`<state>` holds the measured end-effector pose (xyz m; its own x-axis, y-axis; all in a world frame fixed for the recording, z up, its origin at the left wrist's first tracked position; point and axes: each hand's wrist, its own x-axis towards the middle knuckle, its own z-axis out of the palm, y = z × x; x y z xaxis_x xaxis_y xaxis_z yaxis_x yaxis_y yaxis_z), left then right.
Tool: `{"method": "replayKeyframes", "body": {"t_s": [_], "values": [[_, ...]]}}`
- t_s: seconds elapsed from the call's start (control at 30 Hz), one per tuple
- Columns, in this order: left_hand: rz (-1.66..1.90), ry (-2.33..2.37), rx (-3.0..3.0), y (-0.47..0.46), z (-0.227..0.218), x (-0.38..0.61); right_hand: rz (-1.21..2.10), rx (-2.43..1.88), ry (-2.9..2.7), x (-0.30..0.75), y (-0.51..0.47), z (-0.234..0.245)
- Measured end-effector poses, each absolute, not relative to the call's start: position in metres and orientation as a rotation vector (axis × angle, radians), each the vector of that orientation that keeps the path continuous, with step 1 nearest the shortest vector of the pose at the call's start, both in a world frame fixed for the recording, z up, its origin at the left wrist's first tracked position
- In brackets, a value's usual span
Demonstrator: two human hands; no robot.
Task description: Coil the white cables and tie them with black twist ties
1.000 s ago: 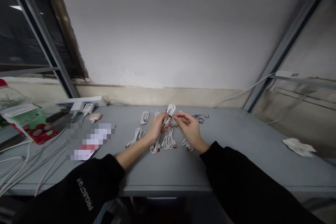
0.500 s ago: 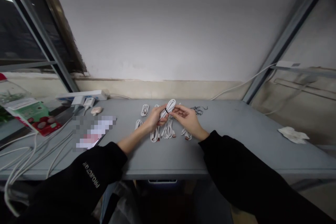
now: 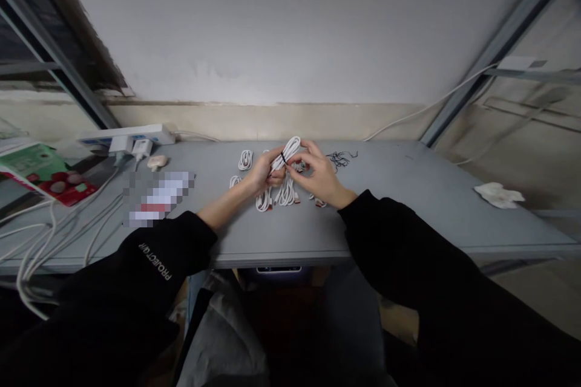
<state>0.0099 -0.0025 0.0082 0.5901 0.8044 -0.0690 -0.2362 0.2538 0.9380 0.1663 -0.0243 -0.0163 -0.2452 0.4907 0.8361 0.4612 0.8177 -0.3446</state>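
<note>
My left hand [image 3: 262, 173] grips a coiled white cable bundle [image 3: 290, 149] bound by a thin black tie, held just above the grey table [image 3: 408, 205]. My right hand [image 3: 320, 176] is closed in a pinch at the bundle's middle, fingers on the tie. Under and around my hands lie several more coiled white cables: one [image 3: 246, 159] to the far left, others [image 3: 287, 193] beneath the hands. A small heap of loose black ties [image 3: 341, 159] lies just right of my right hand.
A white power strip [image 3: 127, 135] with plugged chargers sits at the back left, white cords [image 3: 49, 236] trailing off the table's left edge. A green and red carton [image 3: 43, 172] lies far left. A crumpled white tissue [image 3: 498, 195] rests at the right.
The view has tilted down, so the table sits higher in the picture. My right hand has closed in on the bundle's tie; my left hand keeps its hold on the bundle.
</note>
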Motion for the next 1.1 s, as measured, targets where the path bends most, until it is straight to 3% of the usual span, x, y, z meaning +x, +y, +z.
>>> {"method": "replayKeyframes", "body": {"t_s": [0.5,0.73,1.1], "values": [[0.662,0.657,1.136,-0.006,0.011,0.011,0.189,-0.758,-1.881,0.160,-0.030,-0.016],[0.978,0.660,1.426,-0.004,0.000,0.014,0.270,-0.821,-1.882,0.162,-0.026,-0.019],[1.112,0.917,1.713,-0.009,0.002,0.013,0.226,-0.894,-1.842,0.164,-0.019,-0.024]]}}
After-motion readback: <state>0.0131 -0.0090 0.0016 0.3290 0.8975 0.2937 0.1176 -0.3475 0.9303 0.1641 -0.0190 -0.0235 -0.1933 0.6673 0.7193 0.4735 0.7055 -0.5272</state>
